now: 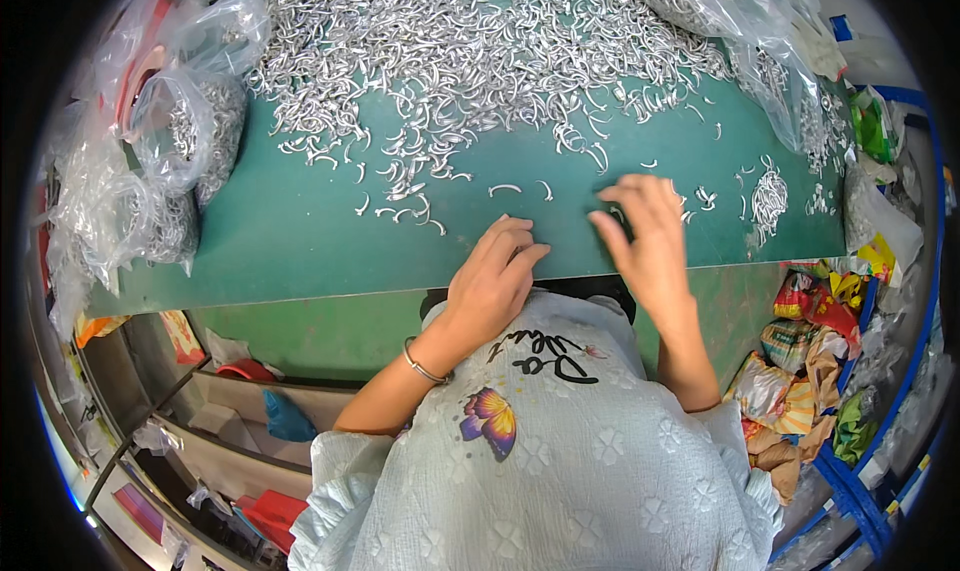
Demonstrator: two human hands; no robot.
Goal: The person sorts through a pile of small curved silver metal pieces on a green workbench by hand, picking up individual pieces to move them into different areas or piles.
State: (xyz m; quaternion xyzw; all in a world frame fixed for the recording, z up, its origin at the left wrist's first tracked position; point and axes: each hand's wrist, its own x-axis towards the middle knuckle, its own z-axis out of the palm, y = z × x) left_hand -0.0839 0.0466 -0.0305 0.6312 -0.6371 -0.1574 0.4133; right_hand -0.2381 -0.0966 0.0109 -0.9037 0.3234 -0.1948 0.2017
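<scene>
Head camera looks straight down on a green table (300, 231), and both hands are at its near edge. Left hand (495, 276) lies palm down, fingers drawn loosely together and pointing up and to the right, fingertips on the green surface; whether anything sits under them, I cannot tell. A thin metal bracelet (422, 368) rings that wrist. Right hand (648, 233) is just beside it, to its right, fingers spread open and flat on the table, with something dark partly showing under the fingertips that I cannot make out.

Just beyond the left hand's fingertips lie a few loose curved metal pieces (507, 188), scattered singly. Farther out from both hands spreads the big heap of the same silvery curved pieces (450, 41), covering the far side of the table. Off to the right of the right hand sits a small cluster of the pieces (768, 196). Well to the left of the left hand, clear plastic bags (185, 126) hold more of them. Down to the right of the right forearm, crumpled colourful wrappers (810, 361) are piled in a blue crate.
</scene>
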